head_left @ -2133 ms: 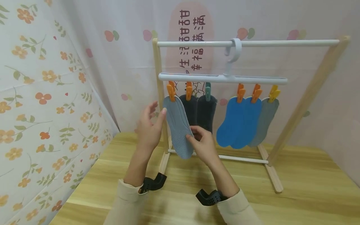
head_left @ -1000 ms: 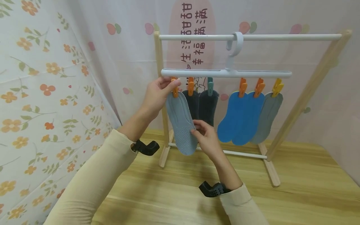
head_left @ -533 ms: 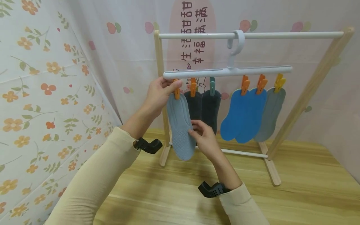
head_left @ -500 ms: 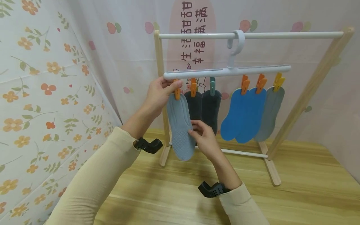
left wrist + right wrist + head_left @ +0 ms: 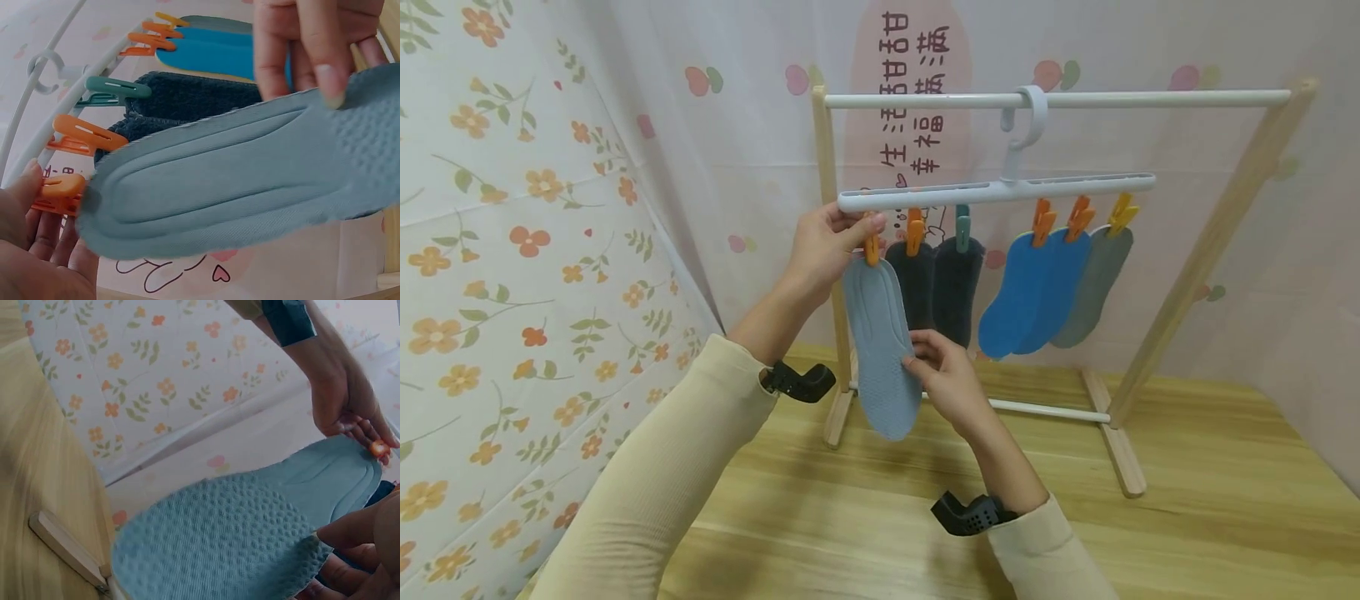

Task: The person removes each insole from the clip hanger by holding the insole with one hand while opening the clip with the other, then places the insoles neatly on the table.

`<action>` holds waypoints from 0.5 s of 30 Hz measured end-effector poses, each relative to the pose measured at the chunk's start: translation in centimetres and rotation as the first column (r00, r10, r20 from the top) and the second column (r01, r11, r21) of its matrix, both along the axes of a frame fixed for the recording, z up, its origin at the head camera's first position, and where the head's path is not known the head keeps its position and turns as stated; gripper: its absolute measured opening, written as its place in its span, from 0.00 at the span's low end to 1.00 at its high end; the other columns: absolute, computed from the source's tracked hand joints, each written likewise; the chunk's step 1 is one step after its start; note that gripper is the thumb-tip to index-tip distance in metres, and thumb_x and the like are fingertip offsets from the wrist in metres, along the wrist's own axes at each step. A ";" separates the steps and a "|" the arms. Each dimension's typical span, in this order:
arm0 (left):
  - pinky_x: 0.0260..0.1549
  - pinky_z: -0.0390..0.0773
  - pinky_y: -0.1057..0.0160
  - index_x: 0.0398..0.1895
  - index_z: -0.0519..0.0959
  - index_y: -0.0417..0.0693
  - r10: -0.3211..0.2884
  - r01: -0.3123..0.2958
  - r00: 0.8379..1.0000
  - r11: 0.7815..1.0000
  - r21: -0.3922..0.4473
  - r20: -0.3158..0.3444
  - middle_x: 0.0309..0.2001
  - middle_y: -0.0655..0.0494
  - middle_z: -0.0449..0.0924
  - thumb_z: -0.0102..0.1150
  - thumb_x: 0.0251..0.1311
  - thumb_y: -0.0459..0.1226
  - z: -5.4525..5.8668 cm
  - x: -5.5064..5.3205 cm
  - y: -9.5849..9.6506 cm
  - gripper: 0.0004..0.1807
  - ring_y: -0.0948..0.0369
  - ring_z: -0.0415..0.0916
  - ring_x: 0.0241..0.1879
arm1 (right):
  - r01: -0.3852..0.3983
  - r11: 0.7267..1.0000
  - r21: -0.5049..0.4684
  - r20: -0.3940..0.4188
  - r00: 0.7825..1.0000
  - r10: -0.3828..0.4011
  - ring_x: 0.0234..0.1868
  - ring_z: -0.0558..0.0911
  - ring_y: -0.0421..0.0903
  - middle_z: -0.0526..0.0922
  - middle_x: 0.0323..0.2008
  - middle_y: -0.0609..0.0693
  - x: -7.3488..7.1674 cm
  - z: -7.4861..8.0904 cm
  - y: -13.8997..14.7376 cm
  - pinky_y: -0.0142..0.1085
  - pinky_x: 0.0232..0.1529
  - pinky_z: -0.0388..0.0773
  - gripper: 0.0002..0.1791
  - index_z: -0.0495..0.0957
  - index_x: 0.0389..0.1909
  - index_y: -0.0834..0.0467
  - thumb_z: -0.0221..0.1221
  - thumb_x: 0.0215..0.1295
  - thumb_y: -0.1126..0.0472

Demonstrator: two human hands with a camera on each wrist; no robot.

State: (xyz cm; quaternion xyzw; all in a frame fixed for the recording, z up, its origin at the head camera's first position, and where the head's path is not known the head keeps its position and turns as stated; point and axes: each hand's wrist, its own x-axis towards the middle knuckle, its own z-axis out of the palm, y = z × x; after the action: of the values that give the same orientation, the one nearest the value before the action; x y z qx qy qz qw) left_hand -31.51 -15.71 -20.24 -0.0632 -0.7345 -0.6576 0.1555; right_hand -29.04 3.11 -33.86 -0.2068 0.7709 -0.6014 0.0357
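My left hand [image 5: 822,250] pinches an orange clothespin [image 5: 872,251] at the left end of the white hanger [image 5: 925,197]. A grey-blue insole [image 5: 880,333] hangs below it, its rounded top edge right at the clothespin's tip. My right hand [image 5: 951,379] pinches the right edge of this insole near its dimpled heel, thumb in front and fingers behind. The left wrist view shows the insole's grooved face [image 5: 225,169], with the thumb of my left hand [image 5: 37,237] on the clothespin [image 5: 59,190]. In the right wrist view the dimpled heel [image 5: 212,537] fills the foreground.
Two dark fuzzy insoles [image 5: 955,292] hang beside it from an orange and a green clothespin [image 5: 962,229]. Farther right hang two blue insoles [image 5: 1030,292] and a grey one [image 5: 1093,287]. The hanger hooks over the rack's top bar [image 5: 1165,99]; the rack stands on a wooden table [image 5: 850,517].
My left hand has risen from beside the insole to the orange clothespin and pinches it. The insole now sits slightly lower against the clothespin. The hanger has tilted, its right end swinging back.
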 end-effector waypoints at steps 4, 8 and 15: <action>0.50 0.87 0.57 0.54 0.79 0.42 -0.009 0.009 1.000 1.000 0.017 0.012 0.47 0.49 0.84 0.64 0.67 0.40 0.1 0.0 -0.2 0.16 0.54 0.86 0.41 | 0.001 1.000 0.000 0.051 0.999 -0.001 0.53 0.84 0.52 0.81 0.54 0.61 0.5 -0.6 0.2 0.37 0.42 0.82 0.21 0.72 0.65 0.60 0.55 0.74 0.63; 0.50 0.86 0.57 0.53 0.78 0.43 -0.003 0.003 1.000 1.000 0.006 0.018 0.50 0.45 0.84 0.64 0.67 0.40 0.1 0.0 -0.3 0.16 0.52 0.84 0.44 | -0.007 1.000 -0.008 0.099 0.995 0.008 0.51 0.84 0.50 0.80 0.54 0.62 1.0 -1.3 0.3 0.38 0.41 0.83 0.21 0.72 0.65 0.62 0.55 0.74 0.63; 0.54 0.85 0.56 0.57 0.77 0.44 0.028 -0.028 0.998 1.000 -0.008 0.053 0.52 0.47 0.83 0.63 0.67 0.41 0.5 0.1 -0.1 0.18 0.52 0.82 0.48 | -0.062 0.997 -0.047 0.201 0.977 0.071 0.45 0.83 0.42 0.82 0.51 0.60 2.0 -2.6 0.1 0.42 0.42 0.86 0.21 0.71 0.64 0.65 0.55 0.73 0.64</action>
State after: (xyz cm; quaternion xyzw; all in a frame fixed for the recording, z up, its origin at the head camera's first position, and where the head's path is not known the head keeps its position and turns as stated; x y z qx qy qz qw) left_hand -31.45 -15.77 -19.78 -0.0358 -0.7414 -0.6542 0.1450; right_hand -27.00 3.24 -36.42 -0.1708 0.7435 -0.6334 0.1298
